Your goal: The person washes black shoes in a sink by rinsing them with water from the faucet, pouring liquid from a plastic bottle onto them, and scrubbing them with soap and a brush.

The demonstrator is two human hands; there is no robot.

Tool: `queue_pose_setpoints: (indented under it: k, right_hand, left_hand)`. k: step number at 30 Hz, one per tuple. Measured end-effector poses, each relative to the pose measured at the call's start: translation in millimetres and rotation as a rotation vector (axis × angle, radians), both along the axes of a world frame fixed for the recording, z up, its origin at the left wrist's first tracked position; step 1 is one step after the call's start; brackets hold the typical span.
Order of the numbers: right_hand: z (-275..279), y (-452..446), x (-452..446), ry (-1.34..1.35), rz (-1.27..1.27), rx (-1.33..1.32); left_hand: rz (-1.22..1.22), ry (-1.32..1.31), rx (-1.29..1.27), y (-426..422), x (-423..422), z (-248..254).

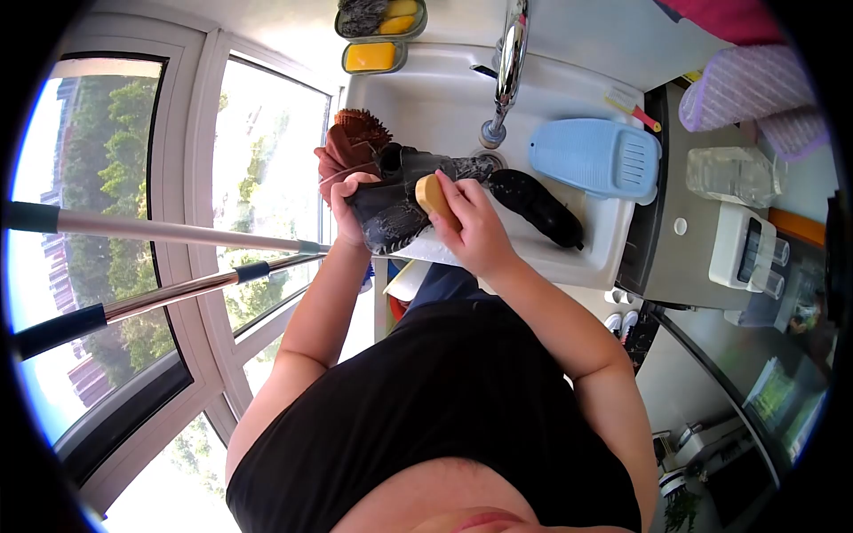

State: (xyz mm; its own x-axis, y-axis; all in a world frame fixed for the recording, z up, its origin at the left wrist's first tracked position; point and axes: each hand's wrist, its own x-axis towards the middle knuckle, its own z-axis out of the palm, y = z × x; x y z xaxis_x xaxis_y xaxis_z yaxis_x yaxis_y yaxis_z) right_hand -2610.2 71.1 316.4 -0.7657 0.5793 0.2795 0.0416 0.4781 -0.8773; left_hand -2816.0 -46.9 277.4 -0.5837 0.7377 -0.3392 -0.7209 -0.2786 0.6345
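Over the left part of a white sink (pixel 613 235), my left hand (pixel 348 211) grips the edge of a wet black shoe (pixel 391 209) streaked with whitish suds. In my right hand (pixel 475 226) is a yellowish-tan block (pixel 434 200), which looks like soap or a brush back, held against the shoe's side; its underside is hidden. A second dark shoe (pixel 538 209) lies in the sink to the right, sole up as far as I can tell. Beside my left hand, brown cloths (pixel 342 160) rest at the sink's left edge.
A chrome faucet (pixel 511 67) stands at the back of the sink. A blue washboard (pixel 597 158) and a red-handled brush (pixel 644 115) lie at the right. Soap dishes (pixel 371 59) sit at the back left. Two poles (pixel 178 229) cross the left side before the windows.
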Motion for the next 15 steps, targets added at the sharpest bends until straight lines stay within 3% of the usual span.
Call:
queue_pose_setpoints:
  k: [2,6,7,9,15]
  right_hand:
    - [0.4,1.7,1.0,0.018,0.001,-0.034]
    - [-15.9,14.3,4.3,-0.081,-0.009,-0.078]
    - [-13.1,13.7,5.1,-0.077,0.029,-0.095]
    - [9.1,11.5,3.7,-0.041,0.088,-0.040]
    - [8.4,20.8,-2.2,-0.003,0.097,0.257]
  left_hand:
    - [-0.185,0.065,0.218,-1.8,-8.8,-8.2]
    - [-0.246,0.160,-0.034,-2.8,0.4,-7.3]
    - [-0.373,0.175,0.105,1.4,0.9,-15.2]
    - [-0.414,0.221,0.004,5.7,4.8,-15.8]
    - [-0.349,-0.087,-0.034,15.1,20.8,-19.4]
